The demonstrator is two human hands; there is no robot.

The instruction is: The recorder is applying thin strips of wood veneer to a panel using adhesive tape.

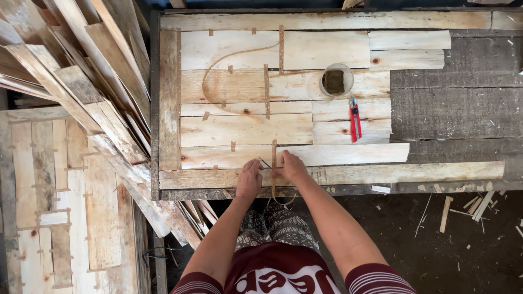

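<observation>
Between left hand [250,178] and right hand [291,166], tape strip [274,163].

Both arms bare, reaching forward from the bottom of the frame and converging toward the centre. Left hand [250,178]: palm down, back of hand to the camera, fingers pointing forward and slightly curled, pressed flat. Right hand [291,166]: just beside the left and a little further forward, palm down, fingers bent, thumb turned toward the left hand. Hands close, not touching.
</observation>
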